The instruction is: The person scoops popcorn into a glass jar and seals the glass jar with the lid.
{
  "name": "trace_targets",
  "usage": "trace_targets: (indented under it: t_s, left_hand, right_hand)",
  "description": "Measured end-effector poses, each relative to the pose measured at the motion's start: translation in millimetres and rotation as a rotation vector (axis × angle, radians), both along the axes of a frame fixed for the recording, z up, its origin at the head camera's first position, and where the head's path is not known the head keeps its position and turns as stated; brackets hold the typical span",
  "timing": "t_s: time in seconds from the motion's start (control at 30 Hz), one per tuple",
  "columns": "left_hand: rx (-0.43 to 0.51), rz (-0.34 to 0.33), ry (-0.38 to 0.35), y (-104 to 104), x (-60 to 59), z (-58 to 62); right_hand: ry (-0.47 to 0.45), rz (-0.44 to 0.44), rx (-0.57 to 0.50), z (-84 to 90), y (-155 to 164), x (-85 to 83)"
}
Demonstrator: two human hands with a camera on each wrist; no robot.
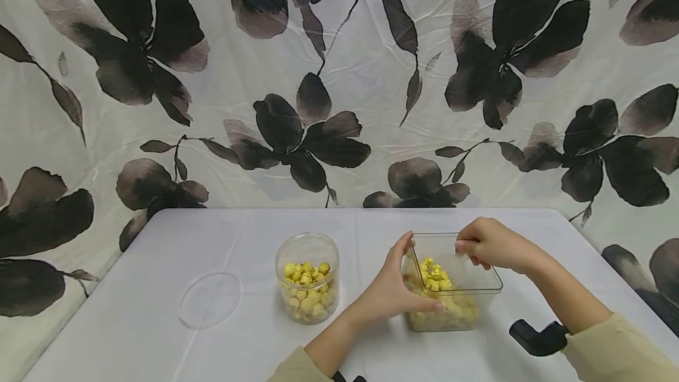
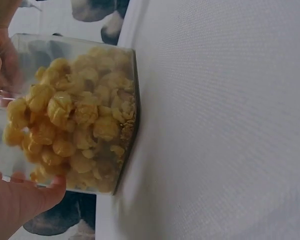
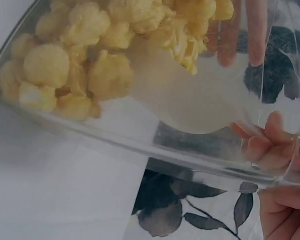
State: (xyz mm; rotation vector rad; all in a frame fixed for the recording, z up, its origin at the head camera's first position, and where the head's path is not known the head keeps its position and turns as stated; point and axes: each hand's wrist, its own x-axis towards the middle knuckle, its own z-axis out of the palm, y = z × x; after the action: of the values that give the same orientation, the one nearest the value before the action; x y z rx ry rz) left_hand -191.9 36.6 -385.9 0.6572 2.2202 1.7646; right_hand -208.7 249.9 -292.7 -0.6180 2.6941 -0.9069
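A clear square container (image 1: 477, 287) with yellow popcorn stands tilted on the white table (image 1: 159, 323), right of centre. My left hand (image 1: 400, 290) grips its left side, thumb at the rim and fingers along the front wall. My right hand (image 1: 485, 243) pinches the far right rim. In the left wrist view the square container (image 2: 80, 112) shows its popcorn piled to one side, with my left fingers (image 2: 25, 200) at its edge. The right wrist view looks through the container wall (image 3: 155, 145) at the popcorn (image 3: 90, 65) and my right fingers (image 3: 277, 150).
A round clear jar (image 1: 307, 279), open and part filled with popcorn, stands left of the square container. Its clear round lid (image 1: 210, 299) lies flat further left. A black object (image 1: 538, 338) sits by my right forearm. A flowered cloth (image 1: 339, 75) hangs behind the table.
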Motion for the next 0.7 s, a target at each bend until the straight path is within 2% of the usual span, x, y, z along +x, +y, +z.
trace_targets:
  t_s: [0.3,0.57,0.7]
  left_hand:
    - [-0.015,0.008,0.009,-1.5,-0.3,0.5]
    - [-0.017,0.005,0.001,-0.7,1.1,0.9]
    - [-0.019,0.006,0.008,-1.2,0.4,1.5]
  right_hand:
    - [0.016,0.053,-0.006,1.4,-12.2,6.0]
    - [-0.040,0.002,-0.037,-0.8,-7.4,11.9]
    - [-0.028,0.027,-0.042,0.3,-7.9,12.6]
